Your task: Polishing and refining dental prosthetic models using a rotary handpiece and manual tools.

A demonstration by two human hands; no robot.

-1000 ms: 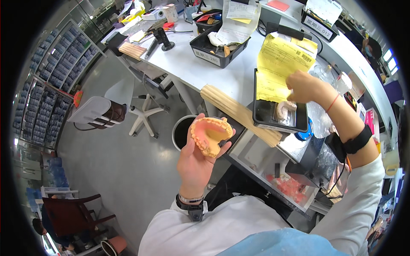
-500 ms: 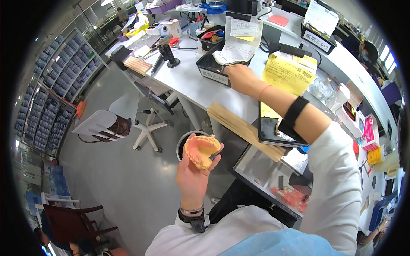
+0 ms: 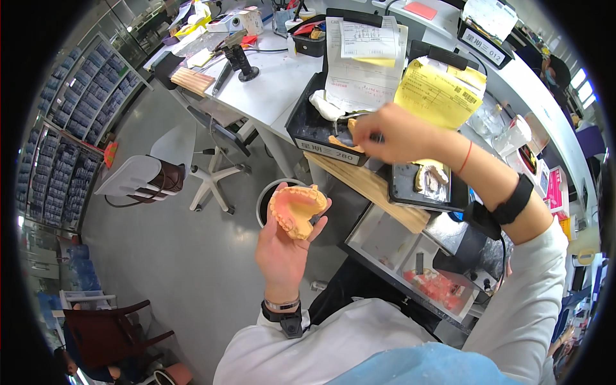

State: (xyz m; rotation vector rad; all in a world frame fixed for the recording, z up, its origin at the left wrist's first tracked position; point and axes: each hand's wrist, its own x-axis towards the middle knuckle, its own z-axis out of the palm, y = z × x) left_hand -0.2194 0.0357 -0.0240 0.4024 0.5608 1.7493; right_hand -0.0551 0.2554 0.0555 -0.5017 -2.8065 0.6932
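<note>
Resting in my left hand [image 3: 282,260] is a yellow dental cast [image 3: 310,206] with pink material along its arch and a row of teeth; the fingers curl round it from below. My right hand [image 3: 393,136] is over the right side of a black tray [image 3: 296,122], its fingers curled together; what they grip, if anything, is hidden. Beside those fingers, yellowish pieces [image 3: 340,142] lie in the tray with a crumpled white wad [image 3: 326,106]. White paper forms [image 3: 366,86] stand clipped at its back.
A second black tray [image 3: 399,193] with a pale cast [image 3: 432,180] and a yellow form [image 3: 439,96] is on the right. Below the wooden bench edge [image 3: 359,190] an open drawer holds pink scraps [image 3: 439,290]. A round bin [image 3: 261,208] and a chair [image 3: 138,178] stand left.
The black tray has come nearer, to the bench edge. My right hand has moved right and nearer, uncovering the tray's contents. My left hand still holds the dental cast, slightly farther left.
</note>
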